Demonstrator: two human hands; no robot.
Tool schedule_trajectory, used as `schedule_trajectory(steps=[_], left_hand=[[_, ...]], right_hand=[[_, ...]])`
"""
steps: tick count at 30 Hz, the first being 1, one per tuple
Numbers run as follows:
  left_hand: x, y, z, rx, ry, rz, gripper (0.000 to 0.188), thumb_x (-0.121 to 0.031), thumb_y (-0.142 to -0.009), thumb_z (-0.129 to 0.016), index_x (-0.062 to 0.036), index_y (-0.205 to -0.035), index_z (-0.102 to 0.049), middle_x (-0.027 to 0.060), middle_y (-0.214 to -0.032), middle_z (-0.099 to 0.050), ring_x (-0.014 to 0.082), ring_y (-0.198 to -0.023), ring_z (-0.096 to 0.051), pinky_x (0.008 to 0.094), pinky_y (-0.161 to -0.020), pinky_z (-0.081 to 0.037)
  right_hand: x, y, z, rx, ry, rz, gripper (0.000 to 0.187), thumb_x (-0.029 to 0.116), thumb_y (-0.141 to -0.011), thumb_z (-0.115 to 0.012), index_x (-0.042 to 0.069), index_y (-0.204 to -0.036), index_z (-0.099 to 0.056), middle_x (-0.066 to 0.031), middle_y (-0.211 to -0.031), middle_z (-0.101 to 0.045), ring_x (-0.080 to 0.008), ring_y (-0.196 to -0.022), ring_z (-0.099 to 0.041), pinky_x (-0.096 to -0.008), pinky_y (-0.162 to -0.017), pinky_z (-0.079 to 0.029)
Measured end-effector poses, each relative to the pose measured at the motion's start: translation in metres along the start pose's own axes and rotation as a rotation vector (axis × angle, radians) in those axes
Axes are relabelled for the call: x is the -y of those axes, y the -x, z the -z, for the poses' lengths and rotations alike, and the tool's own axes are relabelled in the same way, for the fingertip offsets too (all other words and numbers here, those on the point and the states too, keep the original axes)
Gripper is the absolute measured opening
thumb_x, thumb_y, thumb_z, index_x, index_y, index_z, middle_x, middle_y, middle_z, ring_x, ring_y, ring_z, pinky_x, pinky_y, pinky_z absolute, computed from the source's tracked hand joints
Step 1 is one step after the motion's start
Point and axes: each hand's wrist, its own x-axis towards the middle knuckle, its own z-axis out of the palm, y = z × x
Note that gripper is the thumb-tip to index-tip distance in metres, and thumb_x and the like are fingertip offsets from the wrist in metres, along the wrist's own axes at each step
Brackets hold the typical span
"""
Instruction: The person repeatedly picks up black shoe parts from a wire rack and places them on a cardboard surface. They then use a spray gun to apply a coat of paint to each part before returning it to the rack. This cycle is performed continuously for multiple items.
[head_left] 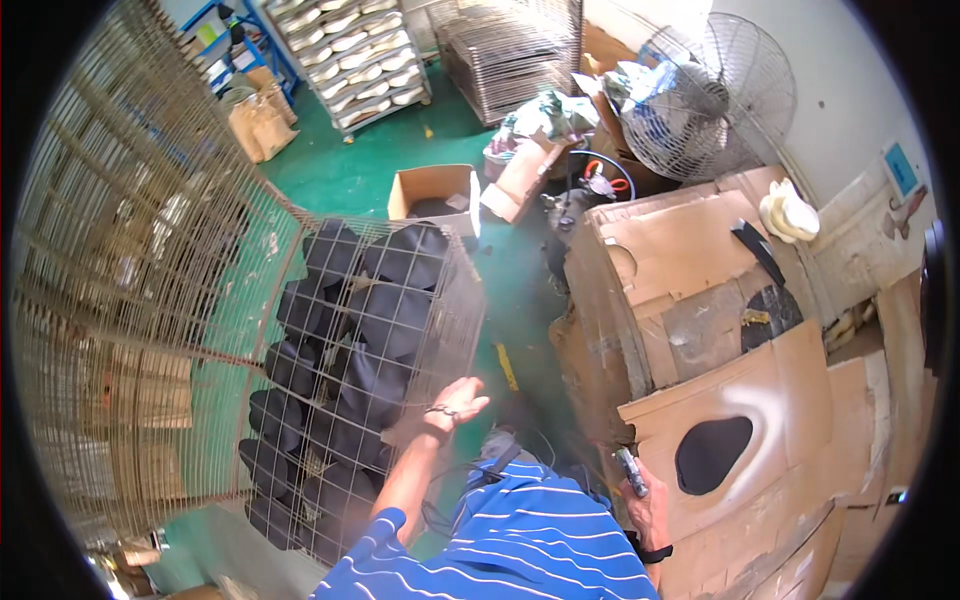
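Observation:
My left hand is held out beside the right edge of a wire rack, its fingers stretched and nothing seen in them. On the rack lie several curved black pads in rows. My right hand is closed around a small metallic spray gun, at the near left edge of a cardboard-covered bench. To the right of the gun, a single flat black rounded piece lies on the cardboard, with a whitish sprayed haze along its right side.
Tall stacked wire racks fill the left. An open carton stands on the green floor ahead. A large caged fan is behind the bench, with a cream foot-shaped form at the bench's far right. A shelved trolley stands farther back.

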Motion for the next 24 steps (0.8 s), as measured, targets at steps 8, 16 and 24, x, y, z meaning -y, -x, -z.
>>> schedule_trajectory(steps=[8,16,24], left_hand=[[0.011,-0.128,-0.160,0.679,-0.260,-0.176,0.034,-0.030,-0.078,-0.066,-0.0041,-0.098,-0.074,0.0170,-0.104,-0.073,0.0361,-0.100,-0.069,0.0455,-0.087,-0.055],[0.056,-0.168,-0.252,0.749,0.257,0.005,0.032,-0.021,-0.091,-0.069,-0.0026,-0.117,-0.067,0.0104,-0.094,-0.073,0.0211,-0.079,-0.070,0.0372,-0.066,-0.058],[0.089,-0.173,-0.250,0.865,0.553,0.469,0.031,-0.014,-0.092,-0.063,0.0007,-0.120,-0.064,0.0073,-0.083,-0.068,0.0191,-0.070,-0.067,0.0340,-0.058,-0.055]], right_hand=[[0.024,0.040,0.004,-0.213,-0.141,-0.236,0.046,0.006,-0.082,-0.065,0.004,-0.129,-0.064,-0.0083,-0.074,-0.056,-0.0137,-0.065,-0.051,-0.0301,-0.063,-0.046],[0.018,0.099,0.027,-0.559,-0.135,-0.234,0.052,0.005,-0.084,-0.071,-0.001,-0.133,-0.056,-0.0229,-0.098,-0.066,-0.0387,-0.080,-0.064,-0.0376,-0.073,-0.051],[-0.023,0.184,0.114,-0.927,-0.196,-0.331,0.048,0.000,-0.082,-0.073,-0.001,-0.128,-0.061,-0.0186,-0.100,-0.069,-0.0290,-0.082,-0.068,-0.0327,-0.074,-0.052]])
